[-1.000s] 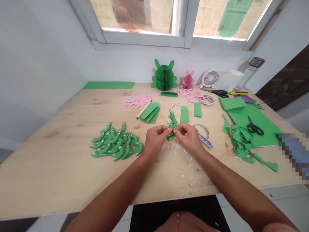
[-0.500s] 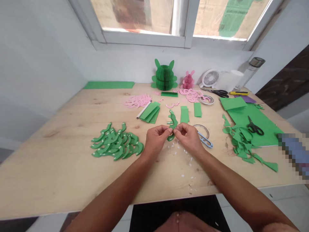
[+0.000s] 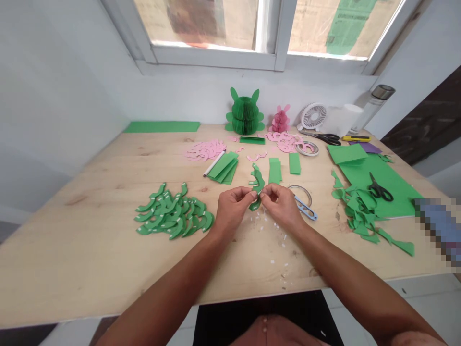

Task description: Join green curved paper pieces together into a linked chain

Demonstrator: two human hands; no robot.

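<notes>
Between my hands a wavy green paper cutout stands upright, with small white tape strips along it. My left hand pinches its lower part between thumb and forefinger. From the other side, the closed fingertips of my right hand grip at the cutout's edge, beside a tape strip; whether they also hold a bit of backing is too small to tell. Left of my hands lies a pile of similar green cutouts with white strips. Tiny white scraps are scattered below my hands.
By my right hand lie a tape roll and a blue cutter. Black scissors rest on green sheets near green offcuts. Behind are pink cutouts, green strips, a green paper figure and a fan.
Almost nothing differs. My right fingertips have drawn very slightly away from my left ones, while the green cutout stays in place.
</notes>
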